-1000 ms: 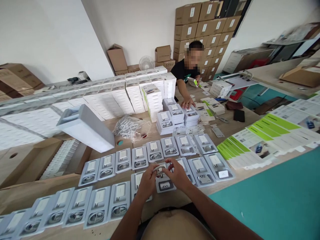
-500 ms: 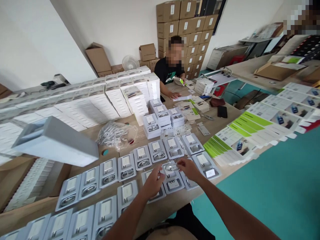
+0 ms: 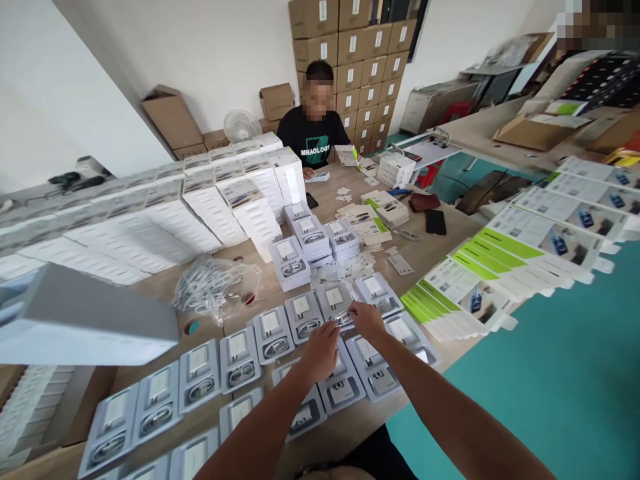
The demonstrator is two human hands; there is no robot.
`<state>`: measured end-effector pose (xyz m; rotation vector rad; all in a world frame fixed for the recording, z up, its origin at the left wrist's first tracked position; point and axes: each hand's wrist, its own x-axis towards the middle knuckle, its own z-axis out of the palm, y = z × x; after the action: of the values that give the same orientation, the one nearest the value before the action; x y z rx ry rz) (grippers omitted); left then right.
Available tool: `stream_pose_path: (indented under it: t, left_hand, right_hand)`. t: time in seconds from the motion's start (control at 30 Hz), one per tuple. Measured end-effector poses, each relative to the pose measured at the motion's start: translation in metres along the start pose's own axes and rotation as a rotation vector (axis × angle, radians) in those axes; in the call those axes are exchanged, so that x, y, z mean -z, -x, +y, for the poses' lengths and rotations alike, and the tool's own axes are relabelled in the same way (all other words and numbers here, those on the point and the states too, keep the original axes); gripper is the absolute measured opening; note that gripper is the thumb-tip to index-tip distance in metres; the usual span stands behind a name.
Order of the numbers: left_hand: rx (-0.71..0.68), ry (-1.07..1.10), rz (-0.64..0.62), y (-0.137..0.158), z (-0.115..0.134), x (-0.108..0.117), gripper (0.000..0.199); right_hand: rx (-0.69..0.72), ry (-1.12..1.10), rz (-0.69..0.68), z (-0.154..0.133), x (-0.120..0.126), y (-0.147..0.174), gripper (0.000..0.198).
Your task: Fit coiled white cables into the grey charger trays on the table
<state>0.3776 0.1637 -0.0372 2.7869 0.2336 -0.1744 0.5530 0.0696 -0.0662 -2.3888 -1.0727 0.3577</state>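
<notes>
A grey packing tray [image 3: 327, 295] in the back row holds a white charger in its upper part. Over its lower recess, a coiled white charging cable [image 3: 343, 319] lies between my hands, partly covered by fingers. My right hand [image 3: 369, 323] is closed on the cable's right side. From the left, my left hand [image 3: 323, 349] reaches the coil with fingertips drawn together against it. Just left, another tray [image 3: 304, 316] holds a charger and a coiled cable. Nearer to me, a tray [image 3: 344, 393] has a printed white piece in its lower recess, partly behind my left arm.
A bag of loose cables [image 3: 213, 287] lies left of the trays. Tall stacks of white boxes [image 3: 210, 207] line the back left. Printed box sleeves [image 3: 465, 293] fan out at right. A large grey block of trays [image 3: 95, 313] juts in at left. A co-worker [image 3: 315, 143] sits opposite.
Both hands have brought the coiled cable from above the front row back to the lower recess of a back-row tray. The camera view has shifted. The co-worker now sits more upright.
</notes>
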Motion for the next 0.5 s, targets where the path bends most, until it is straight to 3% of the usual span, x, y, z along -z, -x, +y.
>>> stream_pose_path:
  t: [0.23,0.4,0.5]
  left_hand:
    - [-0.026,-0.068,0.029,-0.006,-0.002,-0.009,0.053]
    - [-0.055,-0.043,0.029,-0.016,0.000,-0.010,0.050]
    - [-0.061,-0.037,0.024,-0.024,0.000,-0.010,0.044]
  right_hand:
    - [0.198,0.197,-0.018,-0.006,0.006,0.019,0.025]
    - [0.395,0.313,-0.112,-0.012,0.005,0.033,0.024]
    - [0.429,0.375,-0.154,-0.017,0.002,0.034,0.022]
